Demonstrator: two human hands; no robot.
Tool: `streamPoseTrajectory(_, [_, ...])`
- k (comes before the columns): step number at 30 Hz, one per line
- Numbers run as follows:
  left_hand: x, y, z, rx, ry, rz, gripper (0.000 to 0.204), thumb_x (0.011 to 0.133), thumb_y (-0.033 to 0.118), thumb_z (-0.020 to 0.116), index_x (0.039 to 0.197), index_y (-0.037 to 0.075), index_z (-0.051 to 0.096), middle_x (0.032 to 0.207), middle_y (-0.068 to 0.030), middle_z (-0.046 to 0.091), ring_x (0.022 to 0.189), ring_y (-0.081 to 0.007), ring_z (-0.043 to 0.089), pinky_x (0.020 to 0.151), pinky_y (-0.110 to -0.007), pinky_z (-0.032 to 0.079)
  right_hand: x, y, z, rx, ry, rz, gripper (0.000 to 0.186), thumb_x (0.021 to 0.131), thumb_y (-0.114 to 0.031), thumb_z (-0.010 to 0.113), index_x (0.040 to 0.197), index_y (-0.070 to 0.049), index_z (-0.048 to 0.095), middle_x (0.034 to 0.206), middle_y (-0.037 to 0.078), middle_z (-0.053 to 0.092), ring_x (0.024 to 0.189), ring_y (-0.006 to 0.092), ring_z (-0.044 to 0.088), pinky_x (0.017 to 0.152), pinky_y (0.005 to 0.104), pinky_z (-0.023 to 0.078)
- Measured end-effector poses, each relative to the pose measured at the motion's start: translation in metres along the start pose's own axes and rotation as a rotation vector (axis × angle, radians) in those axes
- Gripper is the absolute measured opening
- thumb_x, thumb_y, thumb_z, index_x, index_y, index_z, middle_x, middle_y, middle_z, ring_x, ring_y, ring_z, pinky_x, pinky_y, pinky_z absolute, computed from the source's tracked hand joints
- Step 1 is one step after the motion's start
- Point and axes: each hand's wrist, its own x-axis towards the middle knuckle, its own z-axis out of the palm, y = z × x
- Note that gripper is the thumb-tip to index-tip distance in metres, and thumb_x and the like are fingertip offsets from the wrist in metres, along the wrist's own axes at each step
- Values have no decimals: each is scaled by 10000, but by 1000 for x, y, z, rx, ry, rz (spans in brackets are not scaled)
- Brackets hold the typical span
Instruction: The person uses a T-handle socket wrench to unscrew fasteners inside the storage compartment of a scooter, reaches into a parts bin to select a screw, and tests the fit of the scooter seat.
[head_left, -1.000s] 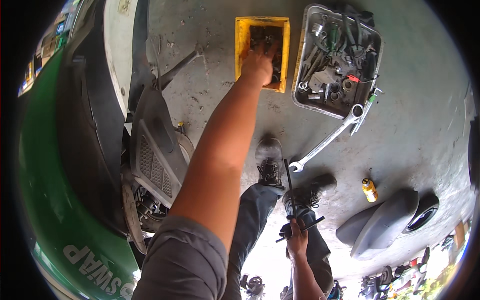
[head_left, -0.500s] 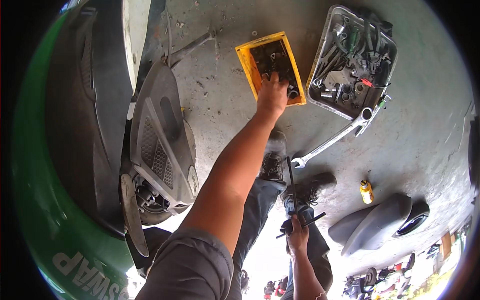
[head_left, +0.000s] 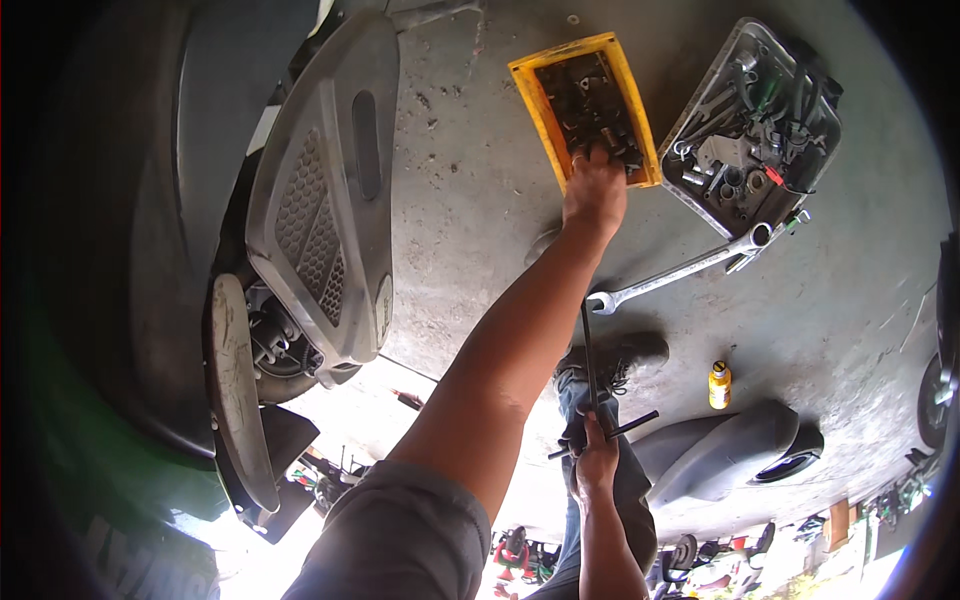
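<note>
From my distant place I have only the head view. Compared with one second ago, the left hand [head_left: 596, 195] has drawn back from the middle of the box [head_left: 543, 115] to its lower end, and the box now sits more to the right and more slanted, in the upper middle of the frame. The tray [head_left: 700, 205] at the upper right is slanted also, so I think the view has turned. More of the parts [head_left: 590, 100] are now uncovered; in my judgement the handling of them is not finished. The box is yellow and rectangular, dirty inside; the parts are small, dark and too jumbled for me to name. The left fingers go down among them; whether they grip something, I cannot tell. At the lower middle, the right hand [head_left: 597, 458] is closed around the bar tool [head_left: 592, 375], a black rod with a crossbar. The wrench [head_left: 680, 273] lies near its upper tip.
</note>
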Motion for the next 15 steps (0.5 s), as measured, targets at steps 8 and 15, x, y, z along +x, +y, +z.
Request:
streamPoseTrajectory(8, [17, -8, -10, -43, -63, -14, 221, 751, 38, 613, 957, 8, 685, 1001, -178, 624, 1023, -338, 581, 859, -419, 524, 4, 4, -1, -10, -10, -22, 200, 970, -179, 499, 1074, -28, 580, 694, 14, 561, 594, 95, 547, 559, 236, 445])
streamPoseTrajectory(15, [21, -5, -15, -153, -194, -100, 322, 842, 111, 564, 1157, 68, 615, 1305, -129, 479, 1191, -317, 491, 1003, -441, 428, 4, 3, 0, -25, -36, -29, 193, 977, -164, 482, 1075, -27, 575, 686, 9, 557, 605, 94, 546, 575, 240, 444])
